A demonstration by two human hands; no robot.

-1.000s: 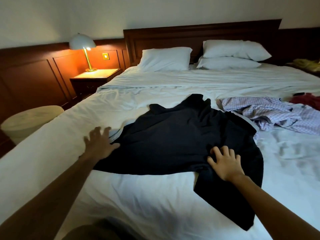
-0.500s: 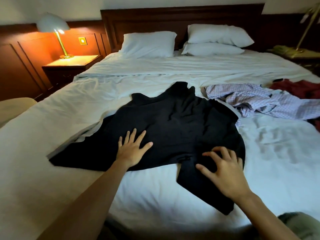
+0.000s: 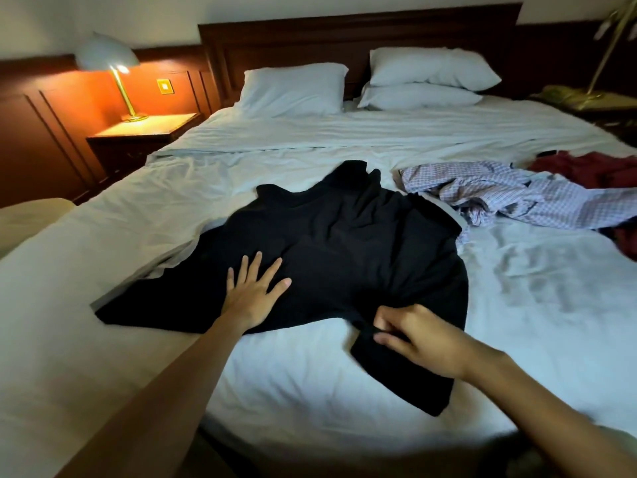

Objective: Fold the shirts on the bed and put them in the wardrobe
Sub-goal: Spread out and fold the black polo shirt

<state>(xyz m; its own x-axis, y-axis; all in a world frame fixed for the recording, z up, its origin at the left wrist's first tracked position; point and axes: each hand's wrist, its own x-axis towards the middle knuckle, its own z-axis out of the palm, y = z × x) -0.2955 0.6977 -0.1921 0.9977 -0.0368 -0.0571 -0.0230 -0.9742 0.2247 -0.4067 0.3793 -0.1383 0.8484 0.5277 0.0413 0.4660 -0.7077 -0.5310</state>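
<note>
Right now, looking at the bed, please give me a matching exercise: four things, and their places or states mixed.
1 black shirt
2 checked shirt
3 left hand
4 right hand

A pinches the black shirt's near edge
B crumpled, right of the black shirt
C spread across the bed
D flat on the black shirt, fingers straight

Pairs: 1-C, 2-B, 3-D, 4-A

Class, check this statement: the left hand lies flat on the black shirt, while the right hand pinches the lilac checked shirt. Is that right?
No: in the head view the right hand pinches the black fabric shirt too, at its near edge; the crumpled lilac checked shirt lies untouched. The left hand does lie flat there.
</note>
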